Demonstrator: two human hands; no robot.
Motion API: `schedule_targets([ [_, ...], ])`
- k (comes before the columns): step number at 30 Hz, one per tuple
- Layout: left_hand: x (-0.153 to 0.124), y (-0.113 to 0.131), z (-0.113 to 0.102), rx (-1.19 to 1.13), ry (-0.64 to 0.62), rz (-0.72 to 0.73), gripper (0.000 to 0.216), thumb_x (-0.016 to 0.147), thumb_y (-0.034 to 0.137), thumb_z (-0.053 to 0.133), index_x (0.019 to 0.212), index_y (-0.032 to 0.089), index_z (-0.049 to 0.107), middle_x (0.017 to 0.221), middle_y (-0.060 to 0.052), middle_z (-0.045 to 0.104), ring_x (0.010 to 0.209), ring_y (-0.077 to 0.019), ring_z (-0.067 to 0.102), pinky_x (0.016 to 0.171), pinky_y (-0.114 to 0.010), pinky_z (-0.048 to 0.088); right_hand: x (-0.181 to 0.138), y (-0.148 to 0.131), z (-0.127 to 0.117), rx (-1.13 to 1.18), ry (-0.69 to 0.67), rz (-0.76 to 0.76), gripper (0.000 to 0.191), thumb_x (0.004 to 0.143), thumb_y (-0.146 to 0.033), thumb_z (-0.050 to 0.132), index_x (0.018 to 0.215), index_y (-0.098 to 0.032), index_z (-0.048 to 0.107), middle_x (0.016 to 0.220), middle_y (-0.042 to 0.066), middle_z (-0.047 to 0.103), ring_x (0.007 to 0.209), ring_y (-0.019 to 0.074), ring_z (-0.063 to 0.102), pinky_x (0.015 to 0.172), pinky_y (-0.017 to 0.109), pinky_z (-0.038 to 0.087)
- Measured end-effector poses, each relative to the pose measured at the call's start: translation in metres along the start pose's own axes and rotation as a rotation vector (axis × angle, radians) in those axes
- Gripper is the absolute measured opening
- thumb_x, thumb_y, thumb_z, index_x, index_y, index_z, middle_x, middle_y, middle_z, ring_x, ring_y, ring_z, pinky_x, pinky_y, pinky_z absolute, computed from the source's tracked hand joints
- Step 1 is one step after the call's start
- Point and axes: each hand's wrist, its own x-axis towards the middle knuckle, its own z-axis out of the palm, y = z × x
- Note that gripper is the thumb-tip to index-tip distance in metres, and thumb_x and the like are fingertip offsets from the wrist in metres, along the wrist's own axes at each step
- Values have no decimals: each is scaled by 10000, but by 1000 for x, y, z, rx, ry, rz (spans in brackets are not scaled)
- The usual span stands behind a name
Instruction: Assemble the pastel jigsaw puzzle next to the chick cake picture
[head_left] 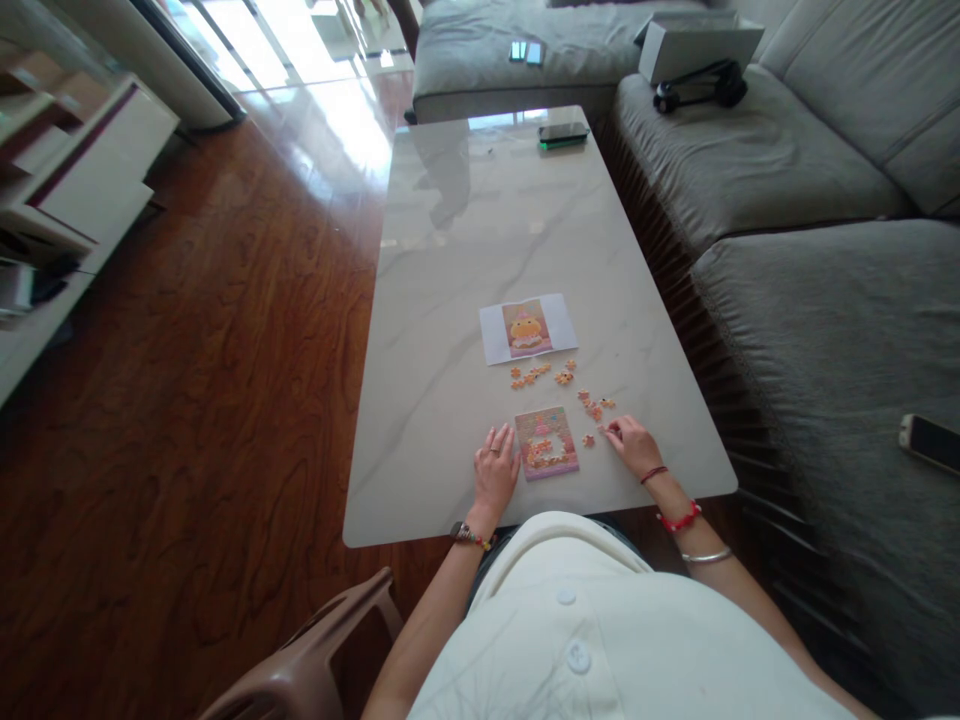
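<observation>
A partly filled jigsaw puzzle [568, 467] lies on the table in front of me, with a white gap in its middle. Flat on the tabletop, fingers stretched out, my left hand [496, 470] rests at the puzzle's left edge. My right hand [634, 445] is to the right of the puzzle, fingertips pinched on a small puzzle piece [601, 430]. One loose piece [588, 440] lies between that hand and the puzzle. Loose pieces [594, 410] are scattered just beyond my right hand, and more pieces [531, 377] lie above the puzzle.
A paper sheet [491, 335] with a printed picture lies beyond the pieces on the marble-patterned table [435, 300]. At its far end is a phone [562, 133]. A grey sofa [847, 310] runs along the right; a brown plastic chair [315, 640] stands at lower left.
</observation>
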Motion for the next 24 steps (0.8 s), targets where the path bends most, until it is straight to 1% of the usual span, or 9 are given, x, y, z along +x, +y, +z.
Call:
schedule_targets([
  [3, 8, 4, -1, 42, -44, 29, 440, 819, 294, 361, 1248, 204, 335, 1280, -98, 391, 1232, -244, 243, 899, -406, 321, 6, -3, -1, 3, -29, -26, 141, 769, -286, 460, 685, -188, 516, 707, 41, 542, 649, 160, 527, 635, 288, 426],
  [5, 16, 7, -1, 53, -73, 55, 447, 819, 306, 355, 1257, 223, 325, 1288, -85, 383, 1241, -248, 219, 910, -427, 302, 10, -5, -2, 9, -37, -39, 116, 759, -285, 480, 717, -187, 526, 723, 41, 545, 669, 163, 529, 643, 293, 427],
  [8, 25, 9, 3, 47, -116, 79, 458, 808, 314, 368, 1260, 254, 320, 1293, -63, 379, 1244, -261, 204, 922, -477, 270, 13, -8, -1, 8, -68, -43, 60, 733, -220, 506, 774, -189, 538, 779, 43, 547, 699, 157, 532, 651, 285, 427],
  [11, 28, 9, 7, 42, -138, 72, 471, 804, 311, 361, 1270, 285, 294, 1308, -43, 358, 1249, -268, 183, 941, -525, 208, 12, -8, 1, 13, -126, -33, 57, 703, -147, 516, 731, -191, 540, 775, 36, 538, 691, 144, 527, 650, 265, 425],
  [15, 27, 9, 11, 51, -149, 56, 478, 807, 291, 335, 1280, 295, 267, 1327, -32, 327, 1258, -273, 147, 950, -564, 140, 10, -7, 2, 37, -133, -18, 36, 704, -149, 518, 704, -183, 534, 752, 35, 526, 698, 150, 525, 655, 269, 427],
  [20, 26, 13, 13, 67, -164, 21, 485, 807, 260, 320, 1287, 281, 255, 1336, -37, 310, 1252, -284, 159, 934, -576, 174, 5, -6, 0, 60, -70, 14, 46, 732, -174, 489, 707, -183, 526, 768, 33, 511, 687, 149, 524, 665, 285, 432],
  [22, 25, 15, 14, 65, -159, 4, 483, 809, 256, 320, 1287, 281, 257, 1337, -40, 308, 1251, -284, 164, 935, -568, 186, 3, -6, 0, 77, -55, 24, 35, 728, -183, 504, 747, -178, 532, 803, 41, 505, 698, 151, 525, 666, 286, 435],
  [24, 23, 16, 14, 63, -152, -11, 477, 816, 262, 313, 1288, 280, 254, 1341, -38, 299, 1253, -281, 160, 938, -561, 194, 2, -6, 1, 96, -60, 27, 68, 725, -193, 518, 786, -171, 536, 825, 45, 499, 706, 150, 526, 670, 285, 438],
])
